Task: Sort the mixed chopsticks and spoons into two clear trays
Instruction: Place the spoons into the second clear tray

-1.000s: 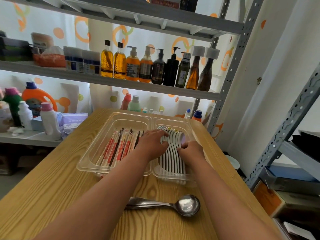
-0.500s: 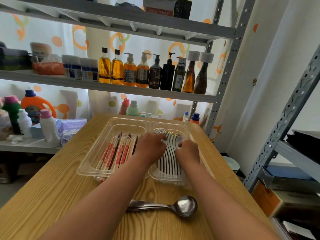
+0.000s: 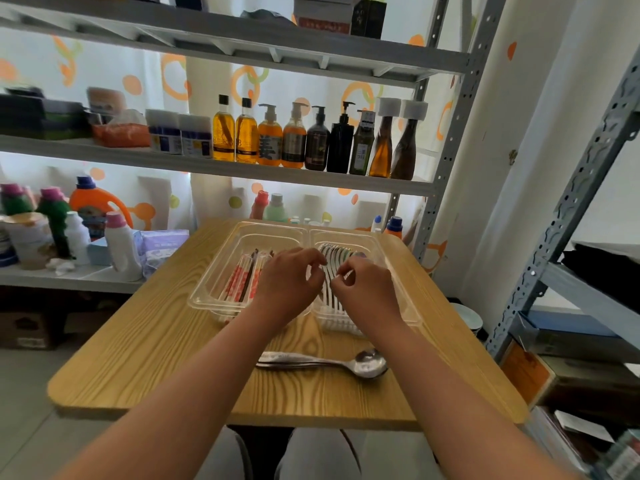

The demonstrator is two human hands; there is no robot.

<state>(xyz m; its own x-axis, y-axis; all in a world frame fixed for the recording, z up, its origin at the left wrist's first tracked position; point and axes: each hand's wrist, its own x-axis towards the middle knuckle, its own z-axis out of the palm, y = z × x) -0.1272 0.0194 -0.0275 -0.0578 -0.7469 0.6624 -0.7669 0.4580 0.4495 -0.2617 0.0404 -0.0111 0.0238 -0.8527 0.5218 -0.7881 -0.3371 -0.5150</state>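
Raised off spoons (image 3: 339,254) since 1 s ago: left hand (image 3: 291,282) & right hand (image 3: 367,289), hovering over spoon tray (image 3: 394,268); fingers curled, can't tell if pinching anything; prob. done straightening row; chopsticks (image 3: 239,282) in 2nd tray (image 3: 204,296) left of it; big spoon (image 3: 367,363) unsorted on its near side.

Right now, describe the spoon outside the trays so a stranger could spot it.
On the wooden table, between the clear trays and the near edge, a metal spoon lies on bare wood. Unlike the white spoons in the tray, it is shiny.
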